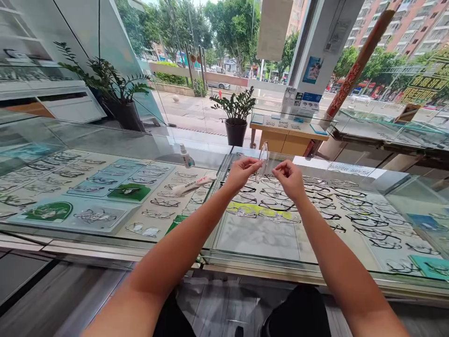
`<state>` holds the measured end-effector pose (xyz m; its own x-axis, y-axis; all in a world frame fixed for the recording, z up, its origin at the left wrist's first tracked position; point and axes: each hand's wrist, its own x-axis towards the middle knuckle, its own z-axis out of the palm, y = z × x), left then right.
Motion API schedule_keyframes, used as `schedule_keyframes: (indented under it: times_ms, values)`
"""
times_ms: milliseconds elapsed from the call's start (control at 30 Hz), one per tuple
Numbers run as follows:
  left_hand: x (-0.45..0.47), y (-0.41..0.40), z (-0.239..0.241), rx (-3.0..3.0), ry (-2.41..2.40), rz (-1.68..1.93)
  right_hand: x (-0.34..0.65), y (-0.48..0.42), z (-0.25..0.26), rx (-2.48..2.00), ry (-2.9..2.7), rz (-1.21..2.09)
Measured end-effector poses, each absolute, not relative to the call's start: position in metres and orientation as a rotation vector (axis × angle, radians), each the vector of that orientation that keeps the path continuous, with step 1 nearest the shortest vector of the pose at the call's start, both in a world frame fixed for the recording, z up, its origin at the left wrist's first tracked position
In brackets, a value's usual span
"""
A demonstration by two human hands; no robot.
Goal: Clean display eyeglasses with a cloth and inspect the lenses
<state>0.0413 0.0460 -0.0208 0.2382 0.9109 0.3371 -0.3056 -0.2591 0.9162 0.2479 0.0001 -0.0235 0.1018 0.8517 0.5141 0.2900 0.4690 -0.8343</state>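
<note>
Head view: I held a pair of thin-rimmed eyeglasses (264,158) nearly edge-on between the thumb and fingers of my left hand (242,171), raised above the glass display counter (266,274). My right hand (289,178) was curled just beside them, thumb and fingertips drawn together; I could not tell whether they gripped anything. I judged the eyeglasses light, the frame slender and easily bent, the lenses slick and prone to smudging. Rim or bridge was the suitable grip point, without pressure across the lenses. Clearance: hard glass lay below, with the counter's front edge beneath my forearms. A spray bottle (186,157) and a printed white pouch (194,186) limited travel leftward. Overhead room was open; a potted plant (235,126) stood beyond the far edge.
</note>
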Motion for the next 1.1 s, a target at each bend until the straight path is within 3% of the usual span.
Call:
schedule_keyframes:
  times_ms: [733,1100]
  values:
    - [0.044,0.034,-0.020,1.335,0.685,1.309,0.233,-0.006,-0.024,-1.071,-1.551,0.618]
    - [0.044,0.034,-0.024,1.360,0.699,1.326,0.227,-0.008,-0.018,-0.970,-1.442,0.846]
